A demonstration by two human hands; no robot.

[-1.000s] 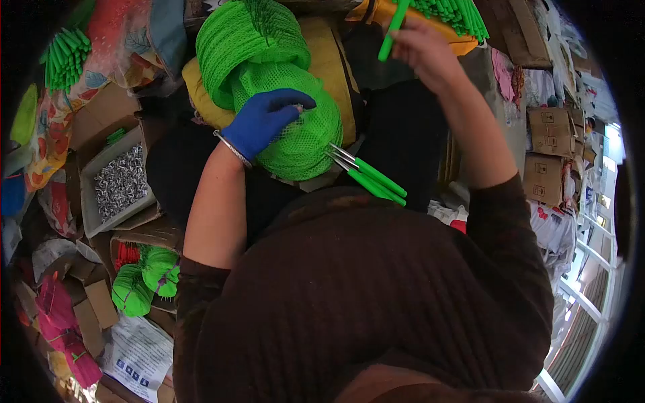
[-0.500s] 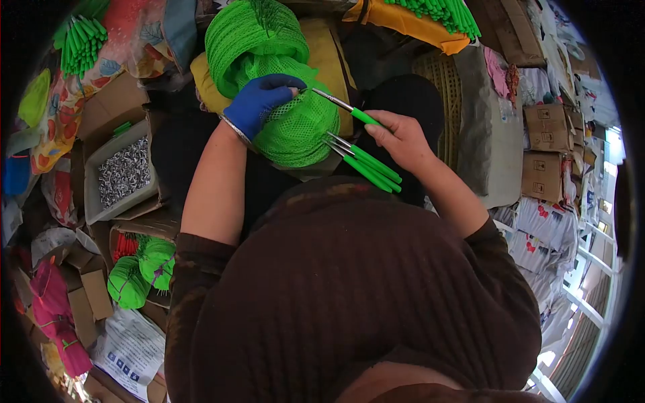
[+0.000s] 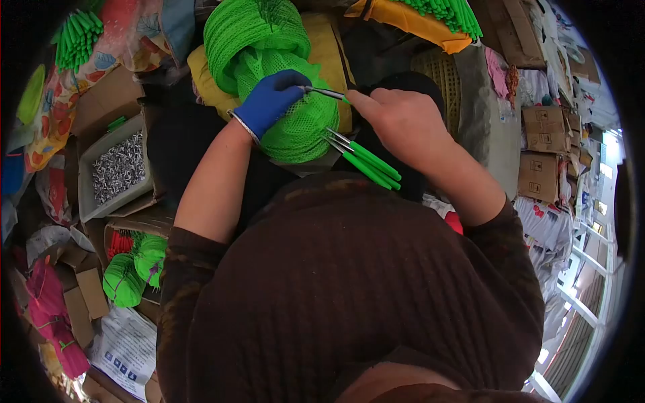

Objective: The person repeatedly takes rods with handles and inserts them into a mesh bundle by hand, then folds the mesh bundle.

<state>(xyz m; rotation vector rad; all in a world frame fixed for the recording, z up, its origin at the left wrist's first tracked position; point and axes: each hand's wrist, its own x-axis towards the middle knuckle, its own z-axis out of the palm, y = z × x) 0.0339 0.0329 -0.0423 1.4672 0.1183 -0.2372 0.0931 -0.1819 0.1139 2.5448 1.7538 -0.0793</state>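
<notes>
My left hand (image 3: 272,101), in a blue glove, is closed in a pinch at the edge of a green mesh net (image 3: 295,142). Its fingertips meet the metal tip of a green-handled rod (image 3: 328,93); the exact contact is partly hidden. Bare and seen from the back, my right hand (image 3: 410,127) is closed around that rod's green handle, covering most of it. Several more green-handled rods (image 3: 368,164) lie together just below, their metal ends against the net. A stack of green nets (image 3: 252,40) sits beyond my left hand on a yellow bundle (image 3: 326,50).
On the left stands a grey bin (image 3: 87,164) of small metal pieces, with a box of rolled green nets (image 3: 124,281) below it. Green handles (image 3: 79,40) are heaped at upper left, others (image 3: 447,15) on an orange bag (image 3: 403,25). Cardboard boxes (image 3: 539,176) stack at right.
My right hand has moved forward along the rod and turned so its back faces up, hiding the handle. My left hand has shifted slightly right and stays pinched.
</notes>
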